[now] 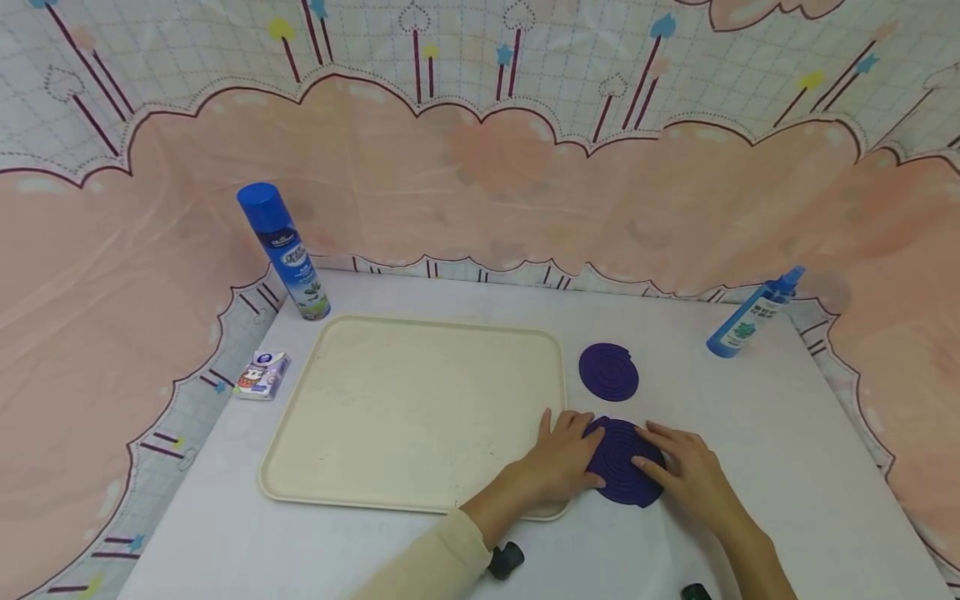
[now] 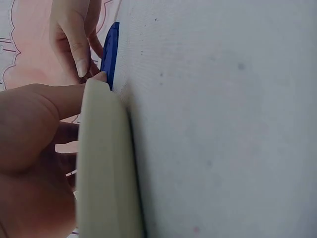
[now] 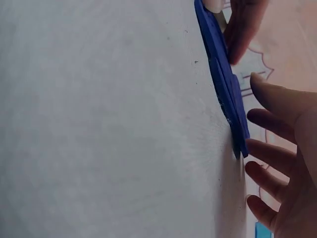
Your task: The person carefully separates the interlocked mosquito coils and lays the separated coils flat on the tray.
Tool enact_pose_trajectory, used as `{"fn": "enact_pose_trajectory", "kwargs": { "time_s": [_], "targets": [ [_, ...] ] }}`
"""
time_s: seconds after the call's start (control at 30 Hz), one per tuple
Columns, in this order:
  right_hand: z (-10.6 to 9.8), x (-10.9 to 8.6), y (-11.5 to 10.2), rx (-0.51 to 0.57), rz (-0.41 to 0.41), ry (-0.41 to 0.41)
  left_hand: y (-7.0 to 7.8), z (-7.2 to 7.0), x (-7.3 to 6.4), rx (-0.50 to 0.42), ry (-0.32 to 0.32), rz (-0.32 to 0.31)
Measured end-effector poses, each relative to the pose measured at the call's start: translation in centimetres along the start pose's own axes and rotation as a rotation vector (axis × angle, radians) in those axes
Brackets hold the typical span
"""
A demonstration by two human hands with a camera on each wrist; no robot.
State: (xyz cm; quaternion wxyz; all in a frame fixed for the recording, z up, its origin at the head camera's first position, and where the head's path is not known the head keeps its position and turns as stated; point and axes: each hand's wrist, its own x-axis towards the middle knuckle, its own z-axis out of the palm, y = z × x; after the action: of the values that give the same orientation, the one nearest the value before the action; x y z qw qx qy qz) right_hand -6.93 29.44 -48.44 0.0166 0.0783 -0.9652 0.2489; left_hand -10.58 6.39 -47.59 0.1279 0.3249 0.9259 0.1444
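Observation:
A dark purple mosquito coil (image 1: pixel 626 475), flat and round with spiral grooves, lies beside the tray's right edge in the head view. My left hand (image 1: pixel 558 458) reaches over that edge, its thumb and index fingertips at the coil's left rim. Across from it, my right hand (image 1: pixel 690 471) has its thumb over the coil's right part and its fingers spread. In the right wrist view the coil (image 3: pixel 223 79) appears edge-on, with layered edges, beside the loose right fingers (image 3: pixel 270 153). A second mosquito coil (image 1: pixel 608 372) lies just behind on the table.
The cream tray (image 1: pixel 420 323) fills the table's middle. At its back left stands a blue aerosol can (image 1: pixel 288 254); a small printed box (image 1: pixel 262 375) lies left. A blue spray bottle (image 1: pixel 753 317) stands at the back right of the white table (image 1: pixel 810 467).

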Motion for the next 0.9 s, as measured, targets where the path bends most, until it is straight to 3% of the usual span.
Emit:
{"fn": "enact_pose_trajectory", "kwargs": {
  "time_s": [0.2, 0.4, 0.6, 0.9],
  "targets": [
    [0.0, 0.0, -0.3, 0.033, 0.01, 0.006, -0.1, 0.1, -0.1, 0.048, 0.026, 0.01],
    [-0.5, 0.5, -1.1, 0.11, 0.101, -0.019, -0.1, 0.1, 0.0, 0.065, 0.041, 0.015],
    [-1.1, 1.3, -1.5, 0.146, 0.241, -0.092, -0.2, 0.4, 0.3, 0.076, 0.053, 0.016],
    [-1.6, 2.3, -1.8, 0.164, 0.282, -0.174, -0.4, 0.6, 0.3, 0.101, 0.058, 0.013]
  ]
}}
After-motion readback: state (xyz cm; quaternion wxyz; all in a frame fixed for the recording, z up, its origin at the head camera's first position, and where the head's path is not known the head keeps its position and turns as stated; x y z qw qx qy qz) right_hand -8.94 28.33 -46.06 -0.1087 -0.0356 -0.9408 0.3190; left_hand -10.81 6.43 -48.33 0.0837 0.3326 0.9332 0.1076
